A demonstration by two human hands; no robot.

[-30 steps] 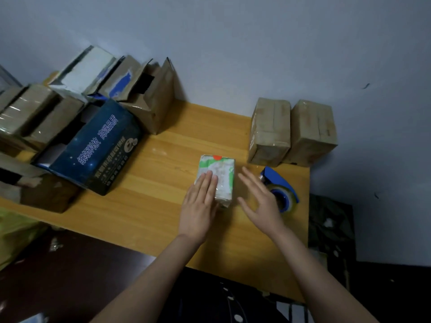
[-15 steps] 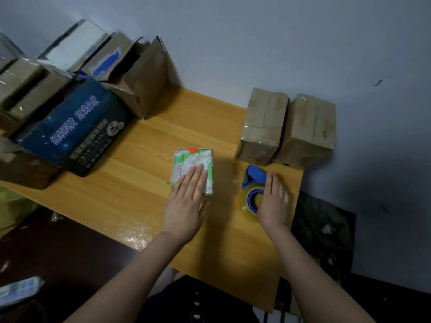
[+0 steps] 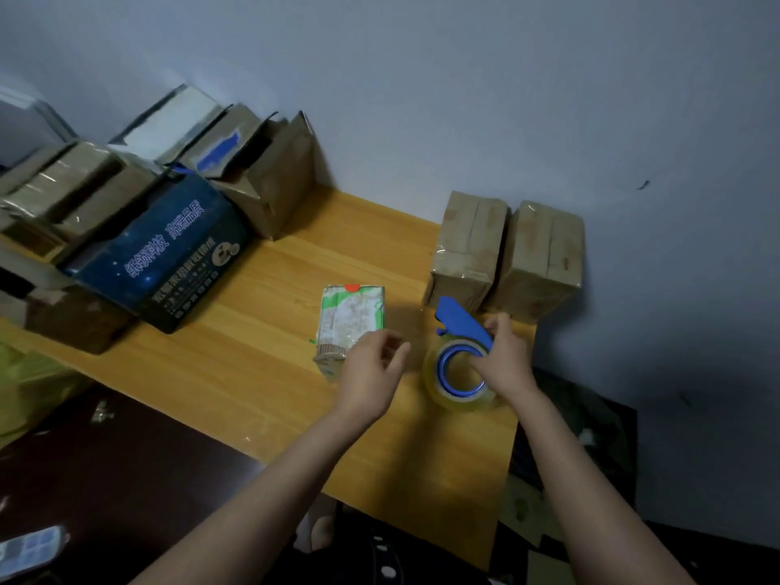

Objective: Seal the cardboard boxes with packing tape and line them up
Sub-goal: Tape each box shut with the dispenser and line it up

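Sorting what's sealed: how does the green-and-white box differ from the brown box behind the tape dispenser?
The green-and-white box is printed, flatter, and lies on the table; the brown box is plain, taller, and stands beside a second brown box by the wall. Both show glossy tape.

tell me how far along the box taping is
Done: two brown boxes by the wall look taped and stand side by side. In hand: the right hand grips the tape dispenser; the left hand is by the green-and-white box. Left: finishing that box and the open boxes piled at the left.
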